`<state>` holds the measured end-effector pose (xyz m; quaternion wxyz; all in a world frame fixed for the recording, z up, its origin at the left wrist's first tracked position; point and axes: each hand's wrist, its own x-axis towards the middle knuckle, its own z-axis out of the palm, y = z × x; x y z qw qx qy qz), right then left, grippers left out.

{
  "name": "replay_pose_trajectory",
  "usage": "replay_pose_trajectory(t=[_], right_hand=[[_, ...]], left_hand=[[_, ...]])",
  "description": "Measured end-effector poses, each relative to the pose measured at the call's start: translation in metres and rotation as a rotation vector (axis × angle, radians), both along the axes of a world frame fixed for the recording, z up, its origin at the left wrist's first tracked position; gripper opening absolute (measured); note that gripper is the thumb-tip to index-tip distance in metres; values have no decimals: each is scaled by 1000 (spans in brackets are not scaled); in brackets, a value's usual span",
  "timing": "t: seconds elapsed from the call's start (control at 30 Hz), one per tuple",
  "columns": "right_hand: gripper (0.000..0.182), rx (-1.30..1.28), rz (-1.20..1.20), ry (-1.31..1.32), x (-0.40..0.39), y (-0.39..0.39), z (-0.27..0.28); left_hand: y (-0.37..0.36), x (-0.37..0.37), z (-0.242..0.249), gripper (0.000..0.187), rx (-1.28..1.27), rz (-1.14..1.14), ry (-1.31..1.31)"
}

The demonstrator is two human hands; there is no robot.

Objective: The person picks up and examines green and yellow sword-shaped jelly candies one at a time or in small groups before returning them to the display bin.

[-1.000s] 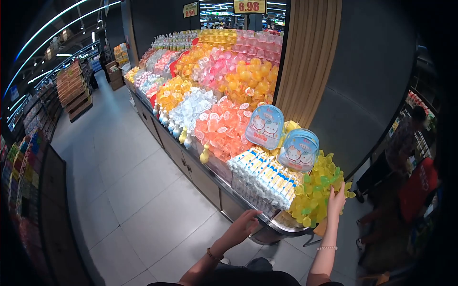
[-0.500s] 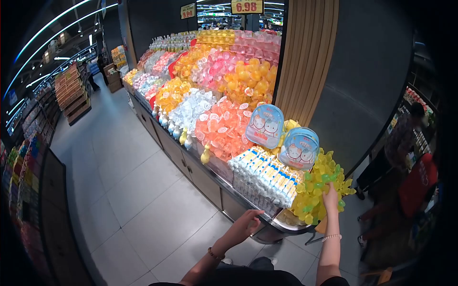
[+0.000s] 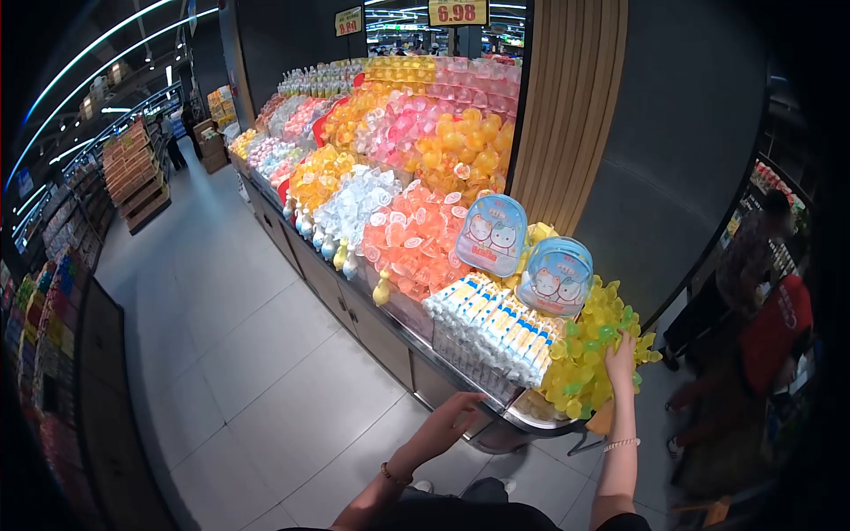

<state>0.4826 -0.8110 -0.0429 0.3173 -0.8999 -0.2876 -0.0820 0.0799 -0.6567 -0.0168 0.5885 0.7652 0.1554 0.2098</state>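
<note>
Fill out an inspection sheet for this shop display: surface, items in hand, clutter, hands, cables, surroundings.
Surface: metal-edged display counter, packed with goods.
Items in hand: yellow-green jelly pile at the near end, touched by the right hand.
Clutter: white tube packs, two blue cartoon backpacks, orange jelly cups.
Hands: right hand on the pile, grip unclear; left hand open, by the counter edge.
Cables: nothing seen.
Surroundings: tiled aisle, price sign, a person in red at right.
</note>
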Motion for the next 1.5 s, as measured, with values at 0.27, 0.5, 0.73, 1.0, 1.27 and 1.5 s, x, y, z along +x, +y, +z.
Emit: replay_pose_trajectory(t=[0.27, 0.5, 0.73, 1.0, 1.27, 1.5], right_hand=[[42, -212, -188, -113, 26, 24, -26], [36, -126, -147, -240, 27, 11, -38], [36, 137, -28, -396, -20, 7, 7], [32, 675, 132, -392, -113, 7, 110], [32, 982, 575, 38, -239, 13, 134], [51, 1042, 559, 658, -258, 31, 126]], left_hand=[[-5, 8, -5, 38, -3, -23, -9], [-5, 9, -4, 38, 3, -15, -64], [-6, 12, 0, 38, 40, -22, -71], [-7, 15, -3, 41, 47, -51, -31], [-25, 24, 34, 48, 442, 228, -215], [-22, 11, 11, 25, -10, -175, 17]])
